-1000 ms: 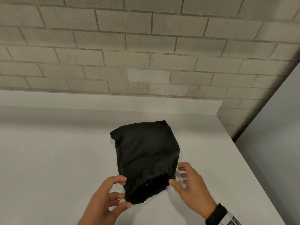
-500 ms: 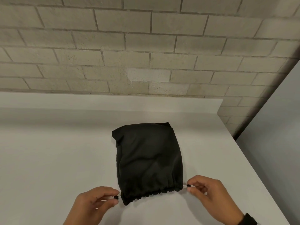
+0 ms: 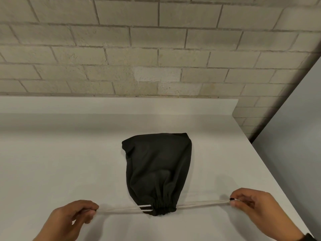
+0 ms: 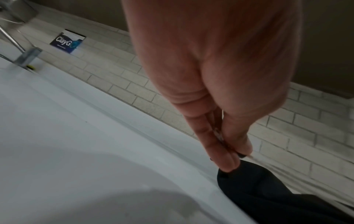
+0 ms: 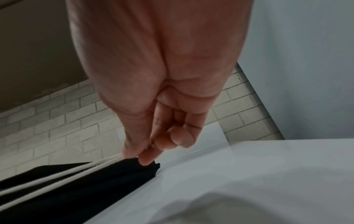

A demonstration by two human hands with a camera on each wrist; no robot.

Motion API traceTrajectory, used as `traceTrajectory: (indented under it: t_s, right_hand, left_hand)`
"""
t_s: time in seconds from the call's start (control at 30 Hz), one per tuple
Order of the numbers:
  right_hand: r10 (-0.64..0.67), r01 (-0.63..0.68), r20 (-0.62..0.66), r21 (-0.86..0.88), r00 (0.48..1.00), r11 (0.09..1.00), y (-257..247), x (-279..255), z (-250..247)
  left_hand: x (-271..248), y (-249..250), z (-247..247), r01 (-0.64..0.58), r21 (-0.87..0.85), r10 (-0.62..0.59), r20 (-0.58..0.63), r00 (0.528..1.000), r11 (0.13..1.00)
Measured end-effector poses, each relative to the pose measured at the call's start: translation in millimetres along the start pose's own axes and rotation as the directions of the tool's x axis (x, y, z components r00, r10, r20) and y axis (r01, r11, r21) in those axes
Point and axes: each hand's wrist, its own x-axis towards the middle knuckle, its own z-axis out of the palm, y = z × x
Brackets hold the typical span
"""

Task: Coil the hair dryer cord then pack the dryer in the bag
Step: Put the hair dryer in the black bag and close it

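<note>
A black cloth bag lies bulging on the white counter, its mouth gathered tight toward me. White drawstrings run out from both sides of the mouth. My left hand pinches the left cord ends, and my right hand pinches the right cords. In the left wrist view my left hand pinches just beside the black bag. In the right wrist view my right hand pinches the white cords over the bag. The hair dryer is hidden inside the bag.
A brick wall rises behind the counter's raised back ledge. The counter's right edge drops off beside a grey panel. A blue box and a metal fixture sit far to the left.
Both hands went from touching the bag's mouth to pinching the cord ends, then pulled apart sideways. The white cords came out and the mouth cinched tight.
</note>
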Motion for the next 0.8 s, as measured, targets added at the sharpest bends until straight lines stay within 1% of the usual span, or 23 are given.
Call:
traceTrajectory:
  t_s: [0.1, 0.17, 0.23, 0.4, 0.47, 0.53, 0.6, 0.67, 0.7, 0.77, 0.8]
  right_hand:
    - [0.005, -0.006, 0.026, 0.021, 1.0, 1.0, 0.1, 3.5, 1.9]
    - [-0.03, 0.031, -0.011, 0.037, 0.999, 0.999, -6.1, 9.4, 2.3]
    - [-0.063, 0.066, -0.032, 0.099, 0.997, 0.993, -19.7, 17.1, 2.8]
    - [-0.187, 0.189, -0.037, 0.287, 0.982, 0.939, -68.8, 44.4, 25.9]
    - [-0.227, 0.222, -0.019, 0.306, 0.974, 0.926, -86.3, 57.0, 41.9]
    - [-0.256, 0.242, 0.013, 0.283, 0.967, 0.928, -98.5, 69.1, 61.0]
    - [-0.252, 0.243, 0.011, 0.228, 0.968, 0.943, -102.9, 79.8, 80.4]
    - [-0.214, 0.214, -0.016, 0.144, 0.977, 0.966, -102.1, 86.8, 96.1]
    - [-0.192, 0.194, -0.034, 0.105, 0.981, 0.975, -100.3, 88.8, 102.1]
    - [-0.122, 0.126, -0.082, 0.047, 0.989, 0.991, -94.4, 88.9, 110.2]
    - [-0.06, 0.062, -0.111, 0.015, 0.992, 0.998, -91.4, 87.7, 112.6]
  left_hand:
    - [2.1, 3.4, 1.9, 0.036, -0.031, -0.036, -0.007, 0.999, 0.999]
    - [5.9, 10.8, 4.4, 0.061, -0.118, -0.06, 0.014, 0.998, 0.991]
    - [14.9, 23.6, 10.1, 0.074, -0.198, -0.068, 0.037, 0.997, 0.977]
    - [44.1, 65.7, 31.6, -0.072, -0.224, 0.078, 0.021, 0.997, 0.972]
    - [56.7, 85.8, 45.6, -0.113, -0.272, 0.126, 0.032, 0.992, 0.956]
    - [69.0, 102.5, 63.3, -0.142, -0.3, 0.159, 0.032, 0.987, 0.943]
    - [79.7, 109.9, 82.9, -0.155, -0.28, 0.171, 0.035, 0.985, 0.947]
    - [86.9, 106.9, 101.1, -0.135, -0.198, 0.146, 0.038, 0.989, 0.971]
    - [88.6, 103.3, 108.2, -0.124, -0.144, 0.127, 0.015, 0.992, 0.982]
    - [88.2, 96.5, 117.6, -0.093, -0.044, 0.088, -0.095, 0.992, 0.995]
    - [86.5, 94.6, 119.4, -0.032, 0.01, 0.033, -0.15, 0.988, 0.999]
